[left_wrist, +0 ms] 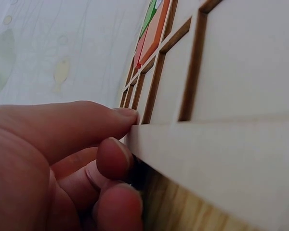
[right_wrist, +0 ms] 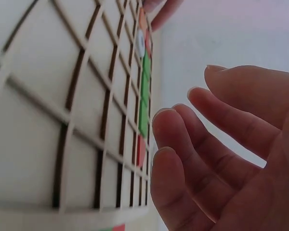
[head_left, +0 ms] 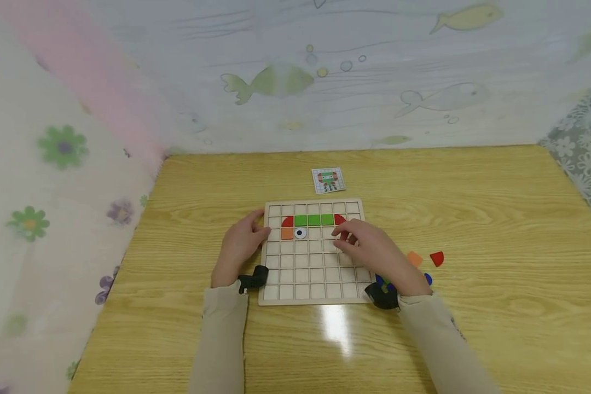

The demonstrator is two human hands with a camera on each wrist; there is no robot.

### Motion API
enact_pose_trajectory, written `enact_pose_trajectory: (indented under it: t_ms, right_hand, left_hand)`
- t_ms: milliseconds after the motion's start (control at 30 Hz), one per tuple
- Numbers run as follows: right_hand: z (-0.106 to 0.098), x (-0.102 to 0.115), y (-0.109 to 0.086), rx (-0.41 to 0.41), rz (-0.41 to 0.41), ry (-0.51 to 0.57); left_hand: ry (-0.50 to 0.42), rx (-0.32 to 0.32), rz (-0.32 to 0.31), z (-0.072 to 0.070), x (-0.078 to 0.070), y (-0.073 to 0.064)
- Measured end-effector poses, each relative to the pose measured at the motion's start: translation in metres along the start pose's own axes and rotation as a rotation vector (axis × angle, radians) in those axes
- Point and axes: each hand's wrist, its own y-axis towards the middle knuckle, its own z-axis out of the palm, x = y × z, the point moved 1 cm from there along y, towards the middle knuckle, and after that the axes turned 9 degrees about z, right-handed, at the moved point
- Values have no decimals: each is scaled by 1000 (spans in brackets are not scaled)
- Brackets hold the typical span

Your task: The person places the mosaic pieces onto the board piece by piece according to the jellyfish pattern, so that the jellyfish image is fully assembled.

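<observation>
A wooden grid board (head_left: pixel 302 293) lies on the table. My left hand (head_left: pixel 240 241) holds its left edge; in the left wrist view the thumb (left_wrist: pixel 86 122) is at the rim, with curled fingertips (left_wrist: pixel 118 159) below it. My right hand (head_left: pixel 369 243) hovers over the board's right side, its fingers loosely bent with nothing between them. Along one row sit a red quarter-round (head_left: pixel 288 221), green squares (head_left: pixel 314 220) and another red quarter-round (head_left: pixel 340 219), partly behind the right fingers. An orange square (head_left: pixel 287 233) and a white eye tile (head_left: pixel 300 233) lie in the row below.
Beyond the board lies a pattern card (head_left: pixel 328 180) with a printed figure. To the right are a loose orange piece (head_left: pixel 414 258), a red quarter-round (head_left: pixel 437 259) and blue pieces (head_left: pixel 428 278), partly hidden by my right arm. A wall with painted fish borders the table's far edge.
</observation>
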Motion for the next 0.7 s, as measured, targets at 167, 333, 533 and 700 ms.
enact_pose_trajectory:
  t_ms: [167, 333, 533, 700]
  right_hand:
    - [-7, -18, -14, 4, 31, 3]
    - [-15, -35, -26, -1, 68, -22]
    - [-28, -53, -37, -21, 105, -30]
    - [-37, -63, -44, -22, 133, -59]
  left_hand:
    - [-10, -5, -7, 1, 2, 0]
    - [-14, -10, -4, 3, 3, 1]
    - [-9, -5, 1, 3, 2, 2]
    - [-16, -12, 3, 2, 3, 2]
